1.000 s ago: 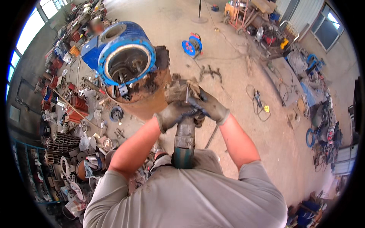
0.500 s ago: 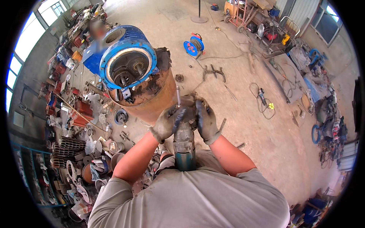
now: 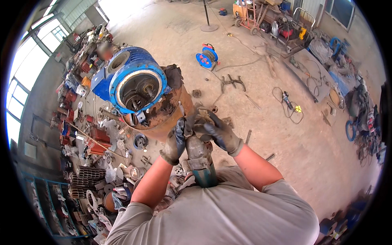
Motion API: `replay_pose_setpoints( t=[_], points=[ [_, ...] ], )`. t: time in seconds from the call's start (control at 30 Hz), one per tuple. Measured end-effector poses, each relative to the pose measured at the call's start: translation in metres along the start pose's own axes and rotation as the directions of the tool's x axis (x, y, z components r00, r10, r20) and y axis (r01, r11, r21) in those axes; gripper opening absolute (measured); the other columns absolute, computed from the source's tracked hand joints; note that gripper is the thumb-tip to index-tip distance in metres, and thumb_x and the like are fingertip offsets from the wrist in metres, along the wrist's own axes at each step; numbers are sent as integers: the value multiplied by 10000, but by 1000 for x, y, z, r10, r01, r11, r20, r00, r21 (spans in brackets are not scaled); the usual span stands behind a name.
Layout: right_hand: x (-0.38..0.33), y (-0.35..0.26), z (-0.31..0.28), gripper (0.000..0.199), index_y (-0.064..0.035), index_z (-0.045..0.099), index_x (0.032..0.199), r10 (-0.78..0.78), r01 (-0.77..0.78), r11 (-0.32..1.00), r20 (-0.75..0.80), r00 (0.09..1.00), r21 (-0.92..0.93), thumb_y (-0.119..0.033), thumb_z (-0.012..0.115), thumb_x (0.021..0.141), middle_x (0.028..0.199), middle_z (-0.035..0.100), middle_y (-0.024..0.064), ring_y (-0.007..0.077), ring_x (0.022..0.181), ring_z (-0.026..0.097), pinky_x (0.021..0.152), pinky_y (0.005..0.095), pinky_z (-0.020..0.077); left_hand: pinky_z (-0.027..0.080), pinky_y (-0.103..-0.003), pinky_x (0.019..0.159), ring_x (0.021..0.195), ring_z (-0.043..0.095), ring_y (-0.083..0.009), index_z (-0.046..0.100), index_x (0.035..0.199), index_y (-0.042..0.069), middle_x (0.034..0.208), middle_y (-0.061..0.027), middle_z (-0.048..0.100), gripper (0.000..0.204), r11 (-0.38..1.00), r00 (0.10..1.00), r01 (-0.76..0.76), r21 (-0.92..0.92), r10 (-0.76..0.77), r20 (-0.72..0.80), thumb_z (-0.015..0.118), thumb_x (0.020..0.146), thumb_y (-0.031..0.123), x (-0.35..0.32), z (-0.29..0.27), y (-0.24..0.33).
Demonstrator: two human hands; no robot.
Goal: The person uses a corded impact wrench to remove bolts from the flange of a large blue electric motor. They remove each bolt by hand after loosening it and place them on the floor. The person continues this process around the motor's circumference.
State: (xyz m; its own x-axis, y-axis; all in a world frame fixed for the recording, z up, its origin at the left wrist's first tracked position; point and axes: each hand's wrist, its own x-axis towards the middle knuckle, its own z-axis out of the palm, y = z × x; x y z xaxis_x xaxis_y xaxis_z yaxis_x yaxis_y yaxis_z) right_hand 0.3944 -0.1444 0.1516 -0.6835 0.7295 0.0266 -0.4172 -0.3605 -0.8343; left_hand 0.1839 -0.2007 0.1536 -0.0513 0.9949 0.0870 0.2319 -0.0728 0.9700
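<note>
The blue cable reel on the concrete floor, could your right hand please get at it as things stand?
Probably not: the right hand grips the teal power tool, and the blue cable reel lies well beyond it.

Floor: your concrete workshop floor (image 3: 261, 53) carries everything here.
Beyond your right hand (image 3: 220, 132): a blue cable reel (image 3: 207, 56), with a dark puller tool (image 3: 232, 83) nearer you.
Right of that hand: a small grinder with a yellow-tipped cord (image 3: 290, 104), well apart.
Left of your left hand (image 3: 176, 141): scattered metal parts (image 3: 102, 175), a dark round ring (image 3: 140, 141) nearest.
</note>
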Motion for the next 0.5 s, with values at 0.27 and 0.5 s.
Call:
replay_pose_setpoints(
  t=[0.27, 0.5],
  points=[
    [-5, 52, -22, 555, 21, 451, 1575, -424, 436, 769, 137, 895, -468, -309, 522, 1135, 1444, 601, 75, 137, 1281, 580, 1091, 317, 485, 275, -428, 1279, 1550, 389, -337, 452, 1575, -55, 1654, -219, 432, 525, 892, 924, -379, 249, 378, 52, 399, 1165, 269, 7, 16, 23],
    [-6, 30, -19, 475, 41, 591, 1452, 2, -4, 995, -19, 1000, -96, -298, 523, 1126, 1211, 687, 58, 111, 1046, 636, 900, 275, 535, 424, -410, 1178, 1413, 536, -260, 252, 1693, 41, 1550, -164, 549, 650, 954, 960, -278, 110, 271, 72, 511, 1096, 61, -13, 9, -28]
  ],
)
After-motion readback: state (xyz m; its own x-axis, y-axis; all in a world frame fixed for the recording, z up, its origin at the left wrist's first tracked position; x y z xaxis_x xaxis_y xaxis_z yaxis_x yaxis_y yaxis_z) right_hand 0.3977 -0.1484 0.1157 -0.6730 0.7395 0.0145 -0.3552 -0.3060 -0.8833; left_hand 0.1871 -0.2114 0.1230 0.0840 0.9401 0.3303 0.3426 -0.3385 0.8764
